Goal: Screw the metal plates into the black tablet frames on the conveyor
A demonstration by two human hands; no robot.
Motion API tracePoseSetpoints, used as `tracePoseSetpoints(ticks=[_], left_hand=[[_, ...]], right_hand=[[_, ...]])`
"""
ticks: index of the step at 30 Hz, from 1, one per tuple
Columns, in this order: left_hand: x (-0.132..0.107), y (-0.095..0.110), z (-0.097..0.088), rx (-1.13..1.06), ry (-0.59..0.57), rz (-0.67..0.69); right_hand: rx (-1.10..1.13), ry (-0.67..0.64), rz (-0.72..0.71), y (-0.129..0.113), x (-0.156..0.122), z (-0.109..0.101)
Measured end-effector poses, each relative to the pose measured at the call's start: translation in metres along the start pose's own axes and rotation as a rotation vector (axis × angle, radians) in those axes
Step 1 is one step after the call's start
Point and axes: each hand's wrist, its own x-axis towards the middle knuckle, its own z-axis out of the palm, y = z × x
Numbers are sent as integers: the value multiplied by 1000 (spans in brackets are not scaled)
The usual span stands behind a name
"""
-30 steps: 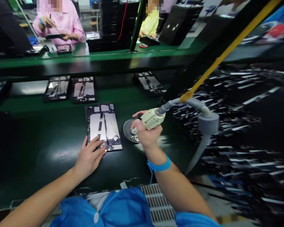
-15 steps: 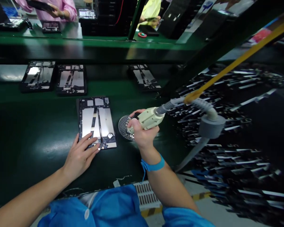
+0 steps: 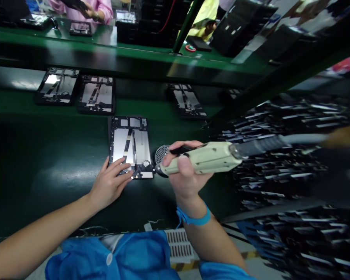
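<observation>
A flat tablet frame (image 3: 130,144) with silver inner plates lies on the dark green belt in front of me. My left hand (image 3: 110,183) rests flat on its near left corner, fingers stretched out. My right hand (image 3: 184,171) is wrapped round a cream electric screwdriver (image 3: 204,158) with a grey hose running off to the right. The tool's tip sits near the frame's near right corner. Partly hidden behind the tool lies a round perforated dish (image 3: 161,153). A blue strap (image 3: 194,218) circles my right wrist.
Three more frames (image 3: 96,94) lie farther back on the belt (image 3: 46,155). Beyond a raised green shelf (image 3: 105,46), two other people in pink and yellow handle parts. Racks of dark trays (image 3: 294,155) fill the right side. A slotted white panel (image 3: 179,243) sits by my blue smock.
My right hand has tipped the screwdriver lower and nearer, its tip moving from over the round dish toward the frame's near right corner. My left hand has stayed on the frame. The view shifted.
</observation>
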Motion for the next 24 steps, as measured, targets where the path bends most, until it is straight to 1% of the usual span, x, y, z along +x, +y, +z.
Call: tracePoseSetpoints(ticks=[3, 5, 10, 17, 19, 22, 24], left_hand=[[0, 0, 1, -3, 3, -6], [-1, 0, 1, -3, 5, -9], [0, 2, 0, -1, 2, -14], [-2, 0, -1, -2, -18, -8], [-4, 0, -1, 9, -16, -3], [-6, -2, -1, 18, -8, 10], [-7, -4, -2, 6, -8, 15]], right_hand=[[96, -198, 60, -1, -15, 19], [105, -267, 88, 3, -24, 25], [78, -294, 78, 14, -32, 27], [13, -321, 98, 13, -36, 28], [-28, -331, 75, 11, -37, 29], [-71, -344, 1, 9, -38, 33], [-65, -352, -33, 8, -39, 33]])
